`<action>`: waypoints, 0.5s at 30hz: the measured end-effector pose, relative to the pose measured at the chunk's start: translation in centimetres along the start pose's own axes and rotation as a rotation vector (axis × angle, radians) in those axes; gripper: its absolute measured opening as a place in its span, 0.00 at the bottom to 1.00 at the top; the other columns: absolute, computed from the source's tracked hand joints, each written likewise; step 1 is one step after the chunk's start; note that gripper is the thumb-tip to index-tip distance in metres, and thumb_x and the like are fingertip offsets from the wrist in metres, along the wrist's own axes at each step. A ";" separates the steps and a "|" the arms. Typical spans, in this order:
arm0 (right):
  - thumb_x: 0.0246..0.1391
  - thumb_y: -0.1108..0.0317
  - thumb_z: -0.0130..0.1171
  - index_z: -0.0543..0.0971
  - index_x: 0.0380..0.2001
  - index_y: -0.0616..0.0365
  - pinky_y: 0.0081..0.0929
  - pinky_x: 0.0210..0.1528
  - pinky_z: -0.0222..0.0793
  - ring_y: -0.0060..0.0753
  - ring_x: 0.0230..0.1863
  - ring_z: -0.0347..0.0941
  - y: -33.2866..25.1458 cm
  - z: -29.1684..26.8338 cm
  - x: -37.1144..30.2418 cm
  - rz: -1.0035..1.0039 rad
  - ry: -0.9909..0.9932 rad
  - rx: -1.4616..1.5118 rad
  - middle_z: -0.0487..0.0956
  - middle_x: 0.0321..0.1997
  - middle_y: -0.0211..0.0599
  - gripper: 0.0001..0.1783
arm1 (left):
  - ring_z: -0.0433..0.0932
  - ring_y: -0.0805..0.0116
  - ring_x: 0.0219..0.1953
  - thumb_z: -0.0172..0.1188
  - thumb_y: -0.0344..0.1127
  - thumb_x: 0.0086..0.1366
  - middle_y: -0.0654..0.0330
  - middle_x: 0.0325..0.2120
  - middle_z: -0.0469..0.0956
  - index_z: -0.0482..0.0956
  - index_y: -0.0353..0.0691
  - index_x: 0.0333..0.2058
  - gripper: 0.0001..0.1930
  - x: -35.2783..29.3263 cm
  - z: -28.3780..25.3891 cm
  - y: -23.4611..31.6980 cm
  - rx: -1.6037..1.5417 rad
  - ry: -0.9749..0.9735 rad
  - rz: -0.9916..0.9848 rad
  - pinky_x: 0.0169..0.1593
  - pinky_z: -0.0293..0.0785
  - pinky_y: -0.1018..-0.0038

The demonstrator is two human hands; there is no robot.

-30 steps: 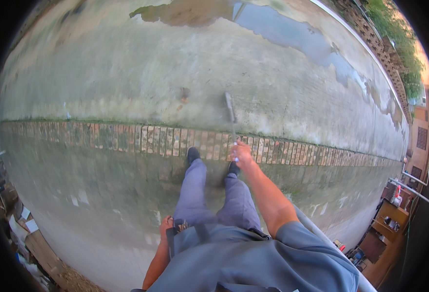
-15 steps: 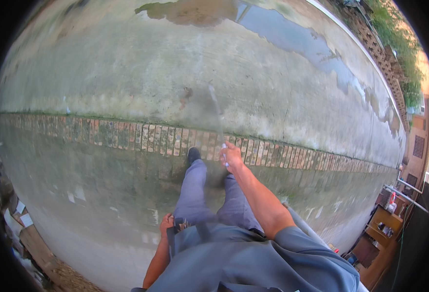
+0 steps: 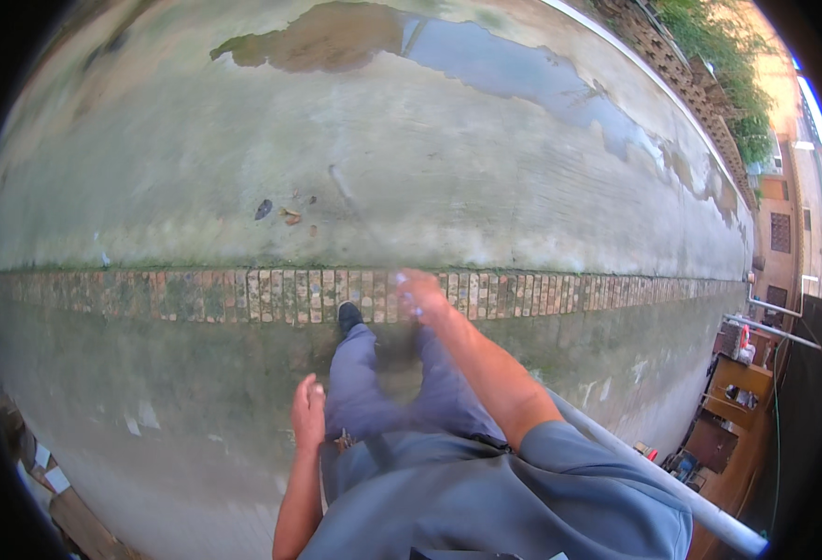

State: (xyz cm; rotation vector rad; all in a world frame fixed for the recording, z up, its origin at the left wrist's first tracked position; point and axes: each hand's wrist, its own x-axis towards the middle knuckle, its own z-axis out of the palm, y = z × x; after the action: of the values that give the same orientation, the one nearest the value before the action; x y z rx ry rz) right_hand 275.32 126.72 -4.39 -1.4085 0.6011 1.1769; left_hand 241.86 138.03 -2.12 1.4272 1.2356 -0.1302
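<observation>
At the far left, pale sheets (image 3: 56,480) lie among clutter beyond the grey ground. Farther in, a dark leaf (image 3: 263,209) lies on the concrete (image 3: 196,168), just beside a brown leaf (image 3: 291,217). The left hand (image 3: 308,415) hangs near the hip, its fingers loosely bent and seemingly bare. Next, the blurred head of a tool (image 3: 339,184) is over the concrete beyond the brick strip (image 3: 290,295); whether it touches, I cannot tell. A dark shoe (image 3: 349,318) rests on the bricks. The right hand (image 3: 422,297) is closed around the tool's pale handle. Rightward come a puddle (image 3: 495,65), then a metal pipe (image 3: 654,468) and a wooden shelf (image 3: 745,381)
</observation>
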 end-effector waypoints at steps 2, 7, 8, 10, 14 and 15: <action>0.45 0.80 0.48 0.58 0.60 0.55 0.19 0.09 0.53 0.21 0.13 0.60 -1.6 -3.2 0.3 -0.043 0.072 0.016 0.69 0.21 0.35 0.35 | 0.73 0.72 0.38 0.48 0.35 0.63 0.56 0.39 0.73 0.69 0.36 0.51 0.18 0.4 1.0 10.4 -0.086 -0.090 0.182 0.43 0.70 0.77; 0.48 0.80 0.44 0.61 0.55 0.57 0.19 0.09 0.52 0.21 0.13 0.59 -4.3 -11.8 6.2 -0.152 0.182 0.150 0.67 0.18 0.31 0.27 | 0.73 0.69 0.41 0.48 0.36 0.62 0.54 0.41 0.73 0.67 0.32 0.51 0.20 -2.3 3.2 30.1 -0.281 -0.426 0.509 0.47 0.69 0.72; 0.48 0.80 0.43 0.64 0.50 0.58 0.19 0.09 0.52 0.22 0.12 0.58 -4.8 -13.4 7.5 -0.118 0.193 0.222 0.66 0.17 0.31 0.23 | 0.73 0.67 0.41 0.49 0.36 0.62 0.53 0.42 0.73 0.68 0.31 0.50 0.20 -3.0 3.7 32.7 -0.297 -0.510 0.603 0.47 0.69 0.71; 0.48 0.80 0.42 0.66 0.40 0.59 0.21 0.09 0.52 0.23 0.12 0.57 -5.7 -16.9 10.2 -0.185 0.191 0.203 0.64 0.16 0.30 0.13 | 0.73 0.64 0.42 0.49 0.37 0.61 0.51 0.41 0.72 0.69 0.30 0.49 0.20 -4.2 4.8 38.5 -0.316 -0.722 0.760 0.47 0.69 0.70; 0.46 0.80 0.44 0.65 0.34 0.61 0.22 0.09 0.51 0.24 0.13 0.58 -4.6 -15.5 12.8 -0.104 0.126 0.147 0.64 0.18 0.32 0.09 | 0.74 0.61 0.41 0.52 0.40 0.59 0.48 0.42 0.72 0.70 0.28 0.47 0.22 -4.7 7.2 43.5 -0.446 -1.029 0.904 0.47 0.70 0.69; 0.46 0.80 0.45 0.65 0.38 0.62 0.22 0.09 0.51 0.24 0.13 0.58 -4.1 -13.6 12.2 -0.065 0.103 0.140 0.65 0.19 0.33 0.13 | 0.74 0.61 0.41 0.52 0.40 0.59 0.48 0.42 0.72 0.70 0.28 0.47 0.22 -5.0 7.8 44.0 -0.479 -1.068 0.909 0.47 0.70 0.69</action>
State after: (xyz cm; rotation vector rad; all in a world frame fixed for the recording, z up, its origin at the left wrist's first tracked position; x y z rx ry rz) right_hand 287.65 118.06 -15.54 -1.3650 0.6908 0.9966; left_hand 275.40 139.92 27.78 1.0883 -0.2846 0.0405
